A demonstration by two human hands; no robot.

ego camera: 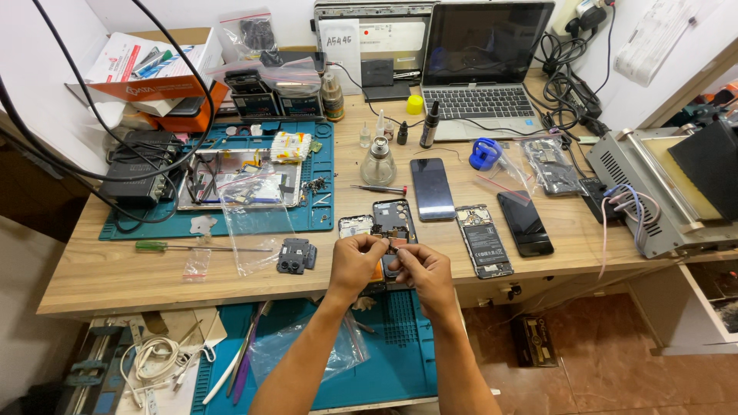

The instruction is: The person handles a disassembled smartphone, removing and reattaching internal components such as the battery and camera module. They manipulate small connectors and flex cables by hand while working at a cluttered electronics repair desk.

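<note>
Two hands meet over an opened phone at the near edge of the table.

Nearest, the left hand (355,263) and right hand (424,270) pinch small parts of the opened phone (393,223), fingers (378,244) closed on it, above the wooden table (100,273). Just left lies a black camera module (297,254); to the right, a battery-backed phone (484,240). Beyond stand a glass bottle (378,161), a teal mat (323,157) and a laptop (480,69).

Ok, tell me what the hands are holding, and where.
Both hands, left and right, hold an opened phone by its near end; the exact grip is hidden.
</note>
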